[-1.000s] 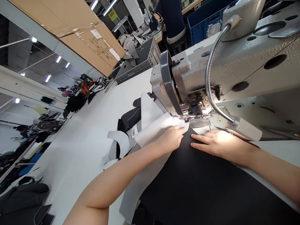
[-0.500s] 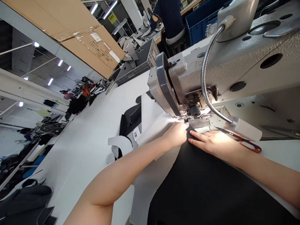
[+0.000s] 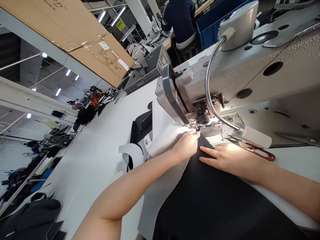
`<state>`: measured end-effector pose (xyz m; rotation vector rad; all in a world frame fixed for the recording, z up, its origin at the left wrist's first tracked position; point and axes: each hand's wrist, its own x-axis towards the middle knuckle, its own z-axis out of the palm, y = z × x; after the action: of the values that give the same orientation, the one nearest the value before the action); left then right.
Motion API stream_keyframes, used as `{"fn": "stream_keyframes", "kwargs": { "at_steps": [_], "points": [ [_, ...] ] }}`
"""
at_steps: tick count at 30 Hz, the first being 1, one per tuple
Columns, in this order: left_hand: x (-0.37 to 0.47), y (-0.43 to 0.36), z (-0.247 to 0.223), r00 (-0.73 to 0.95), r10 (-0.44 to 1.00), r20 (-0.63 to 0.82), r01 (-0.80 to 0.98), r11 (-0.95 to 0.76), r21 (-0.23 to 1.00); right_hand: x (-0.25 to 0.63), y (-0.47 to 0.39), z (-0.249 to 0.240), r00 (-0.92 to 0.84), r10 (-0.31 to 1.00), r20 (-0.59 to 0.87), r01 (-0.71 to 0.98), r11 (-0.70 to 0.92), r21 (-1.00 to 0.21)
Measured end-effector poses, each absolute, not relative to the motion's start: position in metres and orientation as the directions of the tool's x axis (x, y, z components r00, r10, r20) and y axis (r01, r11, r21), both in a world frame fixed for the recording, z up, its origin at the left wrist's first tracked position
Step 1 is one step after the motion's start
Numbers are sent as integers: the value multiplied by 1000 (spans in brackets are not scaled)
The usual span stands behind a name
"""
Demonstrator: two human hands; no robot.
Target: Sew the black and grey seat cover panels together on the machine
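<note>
Blk fabric (image 3: 215, 200), narrow end twd machine (image 3: 242, 68), long axis near-to-far; L grip (image 3: 186, 145) unclear, R grip (image 3: 226, 158) flat, loose

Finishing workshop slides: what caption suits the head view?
Left hand over pale material, right hand spread on black material, beside a sewing machine.

the black sheet (image 3: 212, 200) is cut off below.
</note>
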<state>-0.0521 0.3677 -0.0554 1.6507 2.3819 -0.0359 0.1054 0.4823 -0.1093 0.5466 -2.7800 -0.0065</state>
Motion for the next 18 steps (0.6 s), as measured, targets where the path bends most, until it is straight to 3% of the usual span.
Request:
{"fn": "stream_keyframes", "kwargs": {
  "at_steps": [5,18],
  "points": [
    [-52,375,-51,-322,905,-278,928,360,98,97,449,-106,-911,-291,291,-279,957,82],
    [-51,369,-64,-383,912,-144,912,398,96,96,460,-111,-890,-266,369,-274,961,34]
  ]
}}
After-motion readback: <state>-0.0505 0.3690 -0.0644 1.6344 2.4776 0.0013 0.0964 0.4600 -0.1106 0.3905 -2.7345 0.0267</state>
